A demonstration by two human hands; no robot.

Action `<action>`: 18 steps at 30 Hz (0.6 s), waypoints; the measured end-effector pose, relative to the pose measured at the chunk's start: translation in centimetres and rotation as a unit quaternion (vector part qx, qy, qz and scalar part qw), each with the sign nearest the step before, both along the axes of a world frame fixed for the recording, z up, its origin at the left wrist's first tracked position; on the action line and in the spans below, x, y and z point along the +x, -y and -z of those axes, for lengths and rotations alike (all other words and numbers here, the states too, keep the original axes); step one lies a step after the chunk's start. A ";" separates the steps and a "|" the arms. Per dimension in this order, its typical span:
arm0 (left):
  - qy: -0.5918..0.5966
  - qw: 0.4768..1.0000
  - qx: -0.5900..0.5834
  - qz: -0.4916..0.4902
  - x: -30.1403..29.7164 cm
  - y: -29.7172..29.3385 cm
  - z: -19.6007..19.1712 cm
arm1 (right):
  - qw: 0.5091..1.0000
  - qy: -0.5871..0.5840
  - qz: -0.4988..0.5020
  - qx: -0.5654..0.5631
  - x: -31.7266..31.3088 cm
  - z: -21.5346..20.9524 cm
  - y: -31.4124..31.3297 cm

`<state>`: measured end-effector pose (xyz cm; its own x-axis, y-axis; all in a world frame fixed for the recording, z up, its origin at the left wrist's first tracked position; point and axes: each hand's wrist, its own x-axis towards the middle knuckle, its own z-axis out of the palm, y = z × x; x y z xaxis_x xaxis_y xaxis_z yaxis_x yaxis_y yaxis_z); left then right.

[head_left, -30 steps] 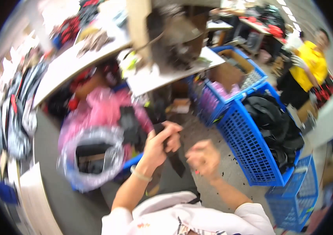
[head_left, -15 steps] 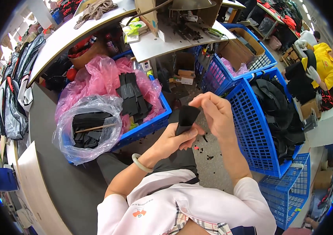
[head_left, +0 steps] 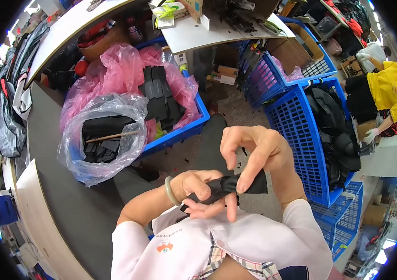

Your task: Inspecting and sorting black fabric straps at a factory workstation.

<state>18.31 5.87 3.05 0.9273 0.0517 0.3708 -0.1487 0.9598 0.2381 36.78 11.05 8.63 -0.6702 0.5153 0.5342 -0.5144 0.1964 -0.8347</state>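
A strip of black ribbed webbing [head_left: 257,184] lies across my left hand [head_left: 198,189], in front of my chest. The fingers and thumb of that hand are wrapped round its left part, and its cut end points right. My right hand [head_left: 266,151] is just above the strip. Its thumb tip rests on the webbing, while the bent index finger stands apart from the thumb. Its other fingers are partly hidden. Beyond my left forearm, a clear plastic bag [head_left: 138,109] holds several black pieces and a thin wooden stick [head_left: 112,136].
Pink plastic [head_left: 119,70] and stacked black strips [head_left: 159,95] fill a blue crate [head_left: 180,135] ahead. On the right, another blue crate [head_left: 296,135] holds black pieces. A white worktop [head_left: 226,39] stands ahead. A person in yellow [head_left: 387,86] is at far right.
Both hands have come lower and nearer my chest. The strip has turned from upright to nearly level. My right hand's finger and thumb have spread, and the thumb has moved onto the strip.
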 end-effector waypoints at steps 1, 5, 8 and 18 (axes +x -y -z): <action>0.001 1.000 -0.004 -0.001 -0.1 0.0 0.2 | 0.999 0.016 -0.027 0.016 -0.1 -0.2 -0.2; 0.056 0.995 -0.066 0.059 -0.6 0.4 0.7 | 0.998 0.021 -0.049 0.026 -0.9 -0.9 -0.9; -0.029 1.000 0.009 0.007 -1.8 -1.0 0.3 | 0.999 0.043 0.009 -0.021 -1.3 -0.8 -1.6; -0.462 0.785 0.245 -0.333 -2.3 -3.4 -0.5 | 0.875 0.129 0.336 -0.323 -5.8 3.8 -5.8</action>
